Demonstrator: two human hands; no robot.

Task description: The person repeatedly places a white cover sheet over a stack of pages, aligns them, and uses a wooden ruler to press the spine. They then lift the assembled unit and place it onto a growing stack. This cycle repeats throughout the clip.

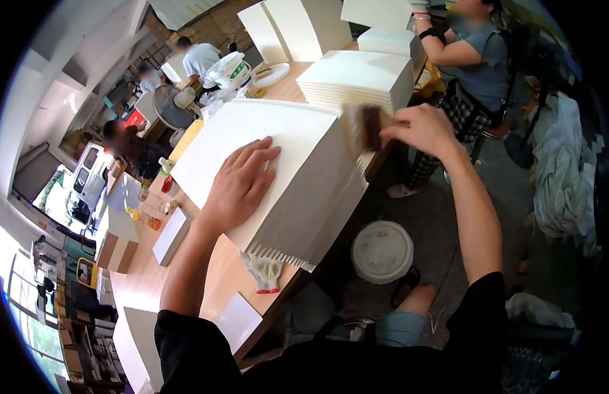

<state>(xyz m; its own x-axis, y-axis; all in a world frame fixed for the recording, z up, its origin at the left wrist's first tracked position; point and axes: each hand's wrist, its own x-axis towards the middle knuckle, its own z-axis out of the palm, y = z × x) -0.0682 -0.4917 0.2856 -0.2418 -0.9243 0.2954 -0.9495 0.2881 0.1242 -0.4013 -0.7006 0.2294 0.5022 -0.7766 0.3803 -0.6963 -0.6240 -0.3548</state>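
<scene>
A thick stack of white sheets or boards (291, 131) lies at the table's edge, its layered grey-white side facing me. My left hand (242, 180) rests flat on top of it, fingers stretched out and holding nothing. My right hand (426, 131) is closed around the handle of a wide brush (370, 128) with a brown body and pale, motion-blurred bristles. The brush is at the far right corner of the stack, by its layered side; whether the bristles touch it I cannot tell. A whitish work glove (263, 270) with a red cuff lies beside the stack's near corner.
The wooden table (219, 262) holds another white stack (353, 72), a white bucket (231, 71), a plate (273, 74) and small bottles (143, 217). A round white-lidded tub (383, 253) stands on the floor. A co-worker (478, 59) is at far right; others are at far left.
</scene>
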